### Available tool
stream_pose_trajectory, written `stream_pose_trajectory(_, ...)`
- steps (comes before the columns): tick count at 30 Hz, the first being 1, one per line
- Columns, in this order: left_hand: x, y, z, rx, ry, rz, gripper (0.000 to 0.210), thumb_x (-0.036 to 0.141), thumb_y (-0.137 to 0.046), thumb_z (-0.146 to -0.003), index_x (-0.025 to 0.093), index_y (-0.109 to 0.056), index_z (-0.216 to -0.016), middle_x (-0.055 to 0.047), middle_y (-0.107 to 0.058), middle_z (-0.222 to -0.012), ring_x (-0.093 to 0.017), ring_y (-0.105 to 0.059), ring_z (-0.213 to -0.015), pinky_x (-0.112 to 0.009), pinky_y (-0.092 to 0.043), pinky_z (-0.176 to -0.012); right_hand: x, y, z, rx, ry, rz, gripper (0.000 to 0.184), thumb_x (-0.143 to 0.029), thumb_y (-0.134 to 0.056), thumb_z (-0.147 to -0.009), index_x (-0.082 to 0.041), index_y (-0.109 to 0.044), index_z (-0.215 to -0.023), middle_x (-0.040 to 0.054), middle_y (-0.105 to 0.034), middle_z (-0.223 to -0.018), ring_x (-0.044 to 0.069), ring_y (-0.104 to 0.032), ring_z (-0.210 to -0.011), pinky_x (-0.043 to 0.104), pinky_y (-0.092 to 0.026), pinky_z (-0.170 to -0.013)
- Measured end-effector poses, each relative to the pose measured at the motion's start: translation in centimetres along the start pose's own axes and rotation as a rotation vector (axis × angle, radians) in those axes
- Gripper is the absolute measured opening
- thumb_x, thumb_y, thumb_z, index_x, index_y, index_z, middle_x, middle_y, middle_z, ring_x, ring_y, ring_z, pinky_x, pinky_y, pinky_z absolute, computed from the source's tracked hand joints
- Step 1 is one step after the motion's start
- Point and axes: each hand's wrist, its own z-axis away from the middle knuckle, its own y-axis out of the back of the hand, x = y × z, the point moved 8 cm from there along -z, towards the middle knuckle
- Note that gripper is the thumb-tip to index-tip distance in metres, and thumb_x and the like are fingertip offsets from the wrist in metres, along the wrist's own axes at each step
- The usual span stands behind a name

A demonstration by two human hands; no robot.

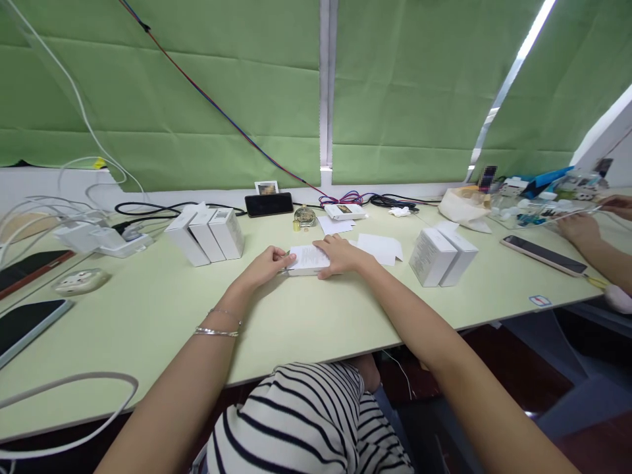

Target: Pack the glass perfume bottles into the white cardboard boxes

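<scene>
A small white box [307, 261] with fine printed text lies on the table in front of me. My left hand [271, 264] pinches its left end, thumb on the upper edge, and its other fingers are partly hidden. Over the right end is my right hand [340, 255], its fingers bent around the box and covering part of the print. Just behind the right hand, flat white card pieces [380, 248] rest on the table. An opened-looking flat white packet [345, 211] and a small glass bottle [305, 216] with a gold tone stand farther back.
Upright white boxes stand to the left [217, 235] and right [434, 255]. A black phone [269, 204] leans at the back beside cables [390, 203]. Another phone [543, 255] lies at right, near another person's hands [580, 230]. Chargers and a power strip [121, 245] crowd the left.
</scene>
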Motion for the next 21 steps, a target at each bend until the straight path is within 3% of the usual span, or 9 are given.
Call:
stream_pose_trajectory(3,-0.2,0.1,-0.3,-0.032,0.013,-0.008,0.060,0.059,-0.065,-0.057,0.017,-0.054,-0.098,-0.003,-0.061,-0.075,-0.019,-0.057,-0.066,-0.027,-0.041,-0.056,-1.2,0.0,-0.3,0.052,0.035,0.000,0.081,-0.052,-0.067,-0.061,-0.017,-0.038,-0.129,0.0151,-0.047,-0.116,0.032,-0.041,-0.107,0.046,-0.039,-0.086)
stream_pose_trajectory(8,-0.2,0.0,-0.4,-0.140,0.020,0.063,0.052,0.053,-0.070,-0.052,0.017,-0.058,-0.087,-0.004,-0.061,-0.078,-0.019,-0.058,-0.069,-0.027,-0.043,-0.058,-1.8,0.5,-0.3,0.094,0.082,0.021,0.083,-0.050,-0.069,-0.060,-0.017,-0.038,-0.130,0.0147,-0.048,-0.115,0.031,-0.041,-0.106,0.044,-0.038,-0.086)
stream_pose_trajectory(13,1.0,0.7,-0.2,-0.078,-0.119,0.226,0.050,0.051,-0.070,-0.055,0.021,-0.053,-0.091,-0.005,-0.060,-0.097,-0.019,-0.059,-0.075,-0.028,-0.047,-0.061,-2.6,2.0,0.1,0.266,0.176,0.136,0.085,-0.042,-0.070,-0.060,-0.017,-0.034,-0.132,0.0153,-0.044,-0.119,0.031,-0.037,-0.109,0.044,-0.031,-0.091)
stream_pose_trajectory(16,0.8,1.2,-0.4,-0.003,-0.163,0.213,0.043,0.053,-0.067,-0.059,0.020,-0.052,-0.081,-0.003,-0.060,-0.081,-0.016,-0.056,-0.063,-0.025,-0.043,-0.052,-2.8,2.2,0.2,0.325,0.196,0.175,0.082,-0.039,-0.067,-0.063,-0.016,-0.032,-0.134,0.0154,-0.043,-0.121,0.030,-0.035,-0.113,0.044,-0.028,-0.095)
stream_pose_trajectory(19,0.3,1.1,-0.9,-0.010,-0.146,0.158,0.039,0.052,-0.067,-0.060,0.019,-0.047,-0.068,0.001,-0.055,-0.061,-0.013,-0.050,-0.052,-0.022,-0.035,-0.043,-2.5,2.0,0.0,0.330,0.177,0.170,0.080,-0.039,-0.065,-0.065,-0.016,-0.030,-0.134,0.0150,-0.042,-0.123,0.029,-0.034,-0.114,0.044,-0.027,-0.097)
stream_pose_trajectory(21,-0.1,1.1,-1.1,-0.007,-0.114,0.149,0.040,0.049,-0.070,-0.057,0.020,-0.045,-0.067,0.001,-0.056,-0.060,-0.013,-0.050,-0.049,-0.021,-0.033,-0.040,-2.5,2.0,0.0,0.329,0.177,0.180,0.079,-0.039,-0.064,-0.066,-0.017,-0.031,-0.134,0.0147,-0.041,-0.125,0.029,-0.034,-0.115,0.044,-0.026,-0.098)
